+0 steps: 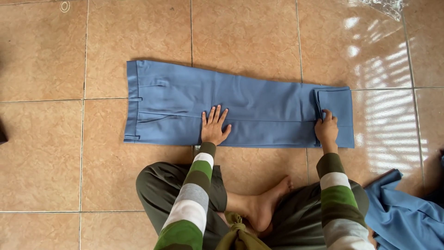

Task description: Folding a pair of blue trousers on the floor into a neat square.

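A pair of blue trousers (pixel 240 104) is lying flat on the tan tiled floor (pixel 55 153), folded lengthwise, with the waistband at the left end and the leg hems at the right. The person is sitting cross-legged just below it, both arms in green, white and grey striped sleeves reaching forward.

The left hand (pixel 214 126) is resting palm down on the middle of the trousers near their lower edge, the arm extending straight out from the body, the fingers spread apart and lying flat on the cloth, gripping nothing.

The right hand (pixel 326 128) is sitting at the hem end, wrist bent slightly, the fingers curled together and pinching the edge of the turned-back hem fold (pixel 334 103), which is lying doubled over the leg.

Another piece of blue cloth (pixel 407 215) is lying crumpled on the floor at the lower right, beside the person's knee.
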